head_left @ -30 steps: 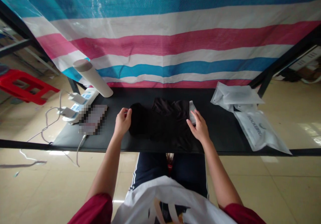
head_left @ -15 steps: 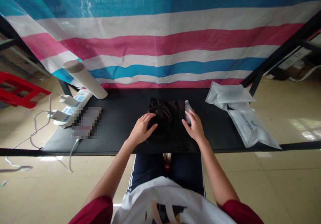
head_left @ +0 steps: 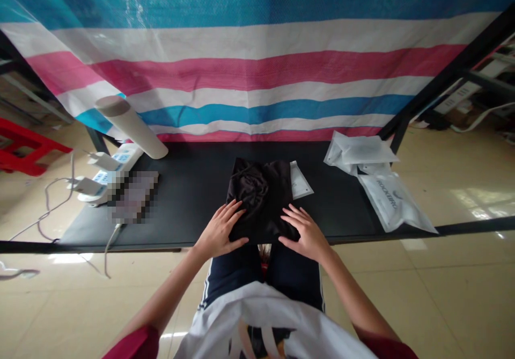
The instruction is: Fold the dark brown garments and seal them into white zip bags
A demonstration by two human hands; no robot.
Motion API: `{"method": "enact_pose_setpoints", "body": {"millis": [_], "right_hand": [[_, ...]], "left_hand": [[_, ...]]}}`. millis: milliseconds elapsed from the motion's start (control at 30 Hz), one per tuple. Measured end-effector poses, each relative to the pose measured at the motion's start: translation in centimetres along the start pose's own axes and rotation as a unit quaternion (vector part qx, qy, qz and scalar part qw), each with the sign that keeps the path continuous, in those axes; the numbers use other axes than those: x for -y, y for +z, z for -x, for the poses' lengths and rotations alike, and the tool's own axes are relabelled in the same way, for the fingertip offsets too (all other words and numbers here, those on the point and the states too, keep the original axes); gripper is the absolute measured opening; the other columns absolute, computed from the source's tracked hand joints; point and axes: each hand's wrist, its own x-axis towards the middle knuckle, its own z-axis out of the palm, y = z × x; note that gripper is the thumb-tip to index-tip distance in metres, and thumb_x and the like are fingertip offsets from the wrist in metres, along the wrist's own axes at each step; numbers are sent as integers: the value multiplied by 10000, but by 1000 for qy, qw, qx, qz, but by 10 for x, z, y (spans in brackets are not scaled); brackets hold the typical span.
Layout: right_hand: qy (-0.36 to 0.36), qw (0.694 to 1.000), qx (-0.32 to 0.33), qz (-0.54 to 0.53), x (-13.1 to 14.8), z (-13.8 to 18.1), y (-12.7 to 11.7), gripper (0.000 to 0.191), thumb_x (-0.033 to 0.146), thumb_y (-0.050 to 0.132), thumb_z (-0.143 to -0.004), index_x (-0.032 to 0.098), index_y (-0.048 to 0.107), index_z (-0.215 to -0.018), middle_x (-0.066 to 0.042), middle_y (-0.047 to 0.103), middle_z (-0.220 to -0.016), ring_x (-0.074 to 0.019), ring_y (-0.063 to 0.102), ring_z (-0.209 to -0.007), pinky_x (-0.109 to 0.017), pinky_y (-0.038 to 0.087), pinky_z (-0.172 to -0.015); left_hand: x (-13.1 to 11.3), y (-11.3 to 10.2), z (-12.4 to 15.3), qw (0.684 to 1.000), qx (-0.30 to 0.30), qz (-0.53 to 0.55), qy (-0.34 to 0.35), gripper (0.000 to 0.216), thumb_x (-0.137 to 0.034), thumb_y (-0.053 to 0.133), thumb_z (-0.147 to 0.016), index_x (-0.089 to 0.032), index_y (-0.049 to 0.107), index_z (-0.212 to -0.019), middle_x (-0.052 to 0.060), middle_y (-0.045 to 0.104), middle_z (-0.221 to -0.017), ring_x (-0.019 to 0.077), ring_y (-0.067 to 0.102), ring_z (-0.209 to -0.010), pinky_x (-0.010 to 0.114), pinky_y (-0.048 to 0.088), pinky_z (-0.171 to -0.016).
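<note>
A folded black garment (head_left: pixel 259 198) lies in the middle of the black table (head_left: pixel 193 187), close to its near edge. My left hand (head_left: pixel 220 231) rests flat on the garment's near left corner with fingers spread. My right hand (head_left: pixel 304 231) lies flat on the near right corner, fingers apart too. Neither hand grips anything. A small white tag or packet (head_left: pixel 300 180) pokes out from under the garment's right side.
A white tube (head_left: pixel 129 125) lies at the table's back left beside a power strip with plugs (head_left: pixel 107 174) and a blurred flat object (head_left: pixel 131 196). Plastic bags (head_left: pixel 378 179) lie at the right. A striped tarp (head_left: pixel 257 69) hangs behind. A red stool (head_left: pixel 20 152) stands far left.
The left side of the garment was folded over to the right, making it narrower. Both hands then slid toward me to the garment's near edge and flattened on it.
</note>
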Motion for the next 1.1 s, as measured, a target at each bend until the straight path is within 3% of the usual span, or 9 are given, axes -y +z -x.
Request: {"method": "enact_pose_setpoints", "body": {"millis": [100, 233, 467, 600, 733, 900, 1000, 1100], "right_hand": [[-10, 999, 23, 21, 2, 21, 2, 729, 458, 726, -760, 206, 497, -1405, -128, 506, -1459, -331, 403, -1401, -597, 328, -1145], [3, 999, 10, 50, 1, 40, 2, 643, 289, 651, -823, 249, 463, -1437, -92, 560, -1405, -289, 460, -1359, -527, 373, -1137], [-23, 997, 36, 66, -6, 39, -12, 671, 190, 613, -820, 271, 436, -1462, -82, 455, -1510, -300, 349, -1432, -522, 399, -1086], [-30, 998, 39, 36, -13, 36, -12, 536, 139, 566, -842, 261, 546, -1364, -77, 558, -1422, -282, 409, -1399, -525, 406, -1061], [9, 1000, -16, 2, -20, 28, -5, 296, 214, 517, -914, 268, 678, -1157, -69, 687, -1236, -269, 548, -1269, -484, 465, -987], [114, 987, -106, 37, -23, 2, 0, 345, 358, 419, -976, 193, 718, -932, -121, 733, -965, -260, 686, -890, -357, 507, -788], [159, 979, -108, 64, -20, -17, -1, 387, 390, 397, -990, 181, 701, -872, -103, 719, -761, -236, 679, -697, -295, 432, -629], [194, 969, -130, 79, -19, -31, 1, 393, 437, 428, -980, 190, 688, -821, -85, 703, -678, -204, 645, -576, -278, 345, -553]], "left_hand": [[-12, 7, 19, 1000, 18, -7, 2, 795, -464, 689, -756, -210, 418, -1458, 129, 322, -1579, 344, 301, -1453, 523, 279, -1180], [-20, 11, 39, 1000, 13, -5, -11, 715, -230, 613, -774, -228, 414, -1460, 96, 383, -1552, 287, 384, -1415, 477, 345, -1150], [-9, 2, 41, 1000, 20, -13, 0, 604, -178, 548, -815, -290, 500, -1407, 54, 429, -1528, 304, 327, -1448, 536, 351, -1133], [-7, 4, 38, 1000, 14, 26, 3, 513, -195, 562, -810, -254, 581, -1319, 75, 484, -1485, 295, 383, -1417, 511, 362, -1139], [-10, 6, 30, 995, -40, 82, -27, 311, -279, 522, -883, -219, 650, -1161, 91, 574, -1384, 276, 439, -1369, 471, 383, -1121], [-9, 10, 6, 975, -128, 117, -137, 272, -366, 445, -951, -205, 658, -897, 90, 698, -1025, 244, 608, -1061, 396, 476, -929], [-6, 14, -11, 957, -165, 109, -212, 364, -451, 431, -956, -202, 600, -750, 66, 654, -798, 215, 624, -815, 326, 470, -752], [-4, 17, -23, 942, -179, 103, -265, 365, -471, 424, -955, -205, 561, -745, 26, 587, -677, 180, 585, -647, 280, 401, -621]]}}
